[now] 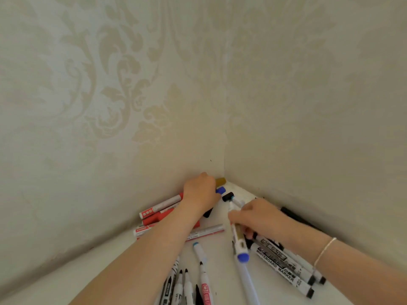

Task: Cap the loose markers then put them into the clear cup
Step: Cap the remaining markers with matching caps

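Setting: white counter (220,245) tucked into a corner where two walls with pale patterned wallpaper (123,89) meet, markers scattered all over it.
Left hand (201,191): reached right into the far corner, back of the hand up, fingers curled down over something there. A gold cap (221,181) and a blue cap (221,190) poke out just past the knuckles, so it looks like it's holding those, but the grip itself is hidden.
Right hand (255,213): just right of the corner, fingers clamped round a small bundle of markers. A gold marker (237,236) and one with a blue cap (243,257) stick out toward the near edge, and a black-capped one (228,197) sticks out toward the corner. Thin bracelet (323,252) on that wrist.
Red markers (160,205): a bunch lying along the left wall, partly under the left forearm.
Whiteboard markers (284,269): a few black-capped ones side by side near the right wall, partly under the right wrist.
Near edge: several uncapped markers (187,282) with black tips showing, plus a light blue-tipped one (199,252), fanned out between the two arms.
Clear cup: can't spot it anywhere in this shot.
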`<state>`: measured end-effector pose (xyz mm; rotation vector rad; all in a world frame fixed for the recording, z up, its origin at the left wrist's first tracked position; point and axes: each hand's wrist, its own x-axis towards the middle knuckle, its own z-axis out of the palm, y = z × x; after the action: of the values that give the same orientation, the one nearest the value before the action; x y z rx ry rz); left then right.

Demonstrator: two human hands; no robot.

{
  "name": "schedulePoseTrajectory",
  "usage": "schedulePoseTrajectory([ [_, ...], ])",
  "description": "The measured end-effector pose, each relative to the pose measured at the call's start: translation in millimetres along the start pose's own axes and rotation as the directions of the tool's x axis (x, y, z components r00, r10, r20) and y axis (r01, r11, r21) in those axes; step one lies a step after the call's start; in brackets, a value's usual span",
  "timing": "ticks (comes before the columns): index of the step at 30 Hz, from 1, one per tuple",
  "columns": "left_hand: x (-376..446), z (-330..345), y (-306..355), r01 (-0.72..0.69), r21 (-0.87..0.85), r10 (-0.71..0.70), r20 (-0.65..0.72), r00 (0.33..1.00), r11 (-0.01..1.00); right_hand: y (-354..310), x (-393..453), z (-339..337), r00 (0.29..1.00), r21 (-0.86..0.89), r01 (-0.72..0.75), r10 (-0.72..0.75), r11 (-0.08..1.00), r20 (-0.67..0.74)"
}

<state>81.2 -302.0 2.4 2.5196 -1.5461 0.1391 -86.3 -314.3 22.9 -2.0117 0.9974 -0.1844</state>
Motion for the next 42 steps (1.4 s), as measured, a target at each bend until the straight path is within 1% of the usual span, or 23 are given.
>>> schedulePoseTrajectory([
  [1, -3, -3, -2, 0.017, -0.115, -0.021, -0.033, 0.999, 0.993, 1, 3, -7, 1.0, 0.138, -0.015, 0.017, 0.99, -0.015],
  [2, -8, -8, -5, 0.034, -0.26, -0.049, -0.052, 0.997, 0.965, 2, 6, -15, 1.0, 0.29, -0.026, 0.03, 0.957, -0.01],
  [3, -14, -13, -8, 0.044, -0.41, -0.072, -0.053, 0.996, 0.911, 3, 8, -23, 1.0, 0.416, -0.027, 0.026, 0.909, 0.009],
  [4, -20, -18, -10, 0.046, -0.54, -0.085, -0.048, 0.995, 0.84, 3, 9, -30, 1.0, 0.502, -0.016, 0.005, 0.864, 0.024],
  [5, -28, -24, -12, 0.044, -0.633, -0.094, -0.045, 0.995, 0.773, 3, 10, -36, 1.0, 0.559, 0.003, -0.02, 0.829, 0.023],
  [7, -43, -33, -17, 0.045, -0.732, -0.114, -0.045, 0.992, 0.679, 2, 12, -40, 0.999, 0.619, 0.049, -0.052, 0.784, -0.012],
  [9, -53, -43, -20, 0.05, -0.76, -0.13, -0.045, 0.991, 0.648, 0, 14, -39, 0.997, 0.614, 0.08, -0.073, 0.785, -0.036],
  [12, -59, -56, -26, 0.048, -0.765, -0.156, -0.069, 0.985, 0.643, -4, 12, -34, 0.988, 0.561, 0.144, -0.15, 0.815, -0.037],
  [16, -65, -68, -31, 0.043, -0.777, -0.162, -0.076, 0.984, 0.628, -11, 8, -28, 0.969, 0.515, 0.23, -0.245, 0.826, -0.04],
  [25, -67, -73, -31, 0.036, -0.757, -0.151, -0.083, 0.985, 0.652, -22, 4, -29, 0.968, 0.386, 0.241, -0.246, 0.89, -0.037],
  [28, -68, -73, -31, 0.008, -0.746, -0.104, -0.083, 0.991, 0.666, -24, 3, -28, 0.971, 0.285, 0.238, -0.237, 0.928, -0.038],
  [31, -70, -73, -33, -0.041, -0.721, 0.023, -0.035, 0.999, 0.692, -24, 4, -25, 0.962, 0.249, 0.27, -0.27, 0.93, -0.038],
  [33, -71, -73, -35, -0.041, -0.761, 0.083, 0.017, 0.996, 0.647, -23, 4, -23, 0.955, 0.262, 0.293, -0.292, 0.92, -0.042],
  [34, -71, -73, -36, -0.016, -0.804, 0.1, 0.054, 0.994, 0.595, -23, 3, -22, 0.953, 0.27, 0.302, -0.3, 0.914, -0.048],
  [37, -73, -70, -33, 0.13, -0.923, 0.152, 0.196, 0.969, 0.363, -22, 0, -19, 0.946, 0.285, 0.322, -0.319, 0.903, -0.059],
  [38, -74, -69, -32, 0.159, -0.93, 0.16, 0.221, 0.962, 0.331, -22, -1, -18, 0.942, 0.292, 0.333, -0.327, 0.897, -0.071],
  [40, -75, -68, -30, 0.194, -0.934, 0.158, 0.25, 0.955, 0.301, -22, -2, -15, 0.932, 0.333, 0.362, -0.347, 0.871, -0.104],
  [42, -75, -67, -26, 0.203, -0.935, 0.11, 0.243, 0.964, 0.29, -22, -2, -12, 0.926, 0.4, 0.376, -0.357, 0.836, -0.126],
])
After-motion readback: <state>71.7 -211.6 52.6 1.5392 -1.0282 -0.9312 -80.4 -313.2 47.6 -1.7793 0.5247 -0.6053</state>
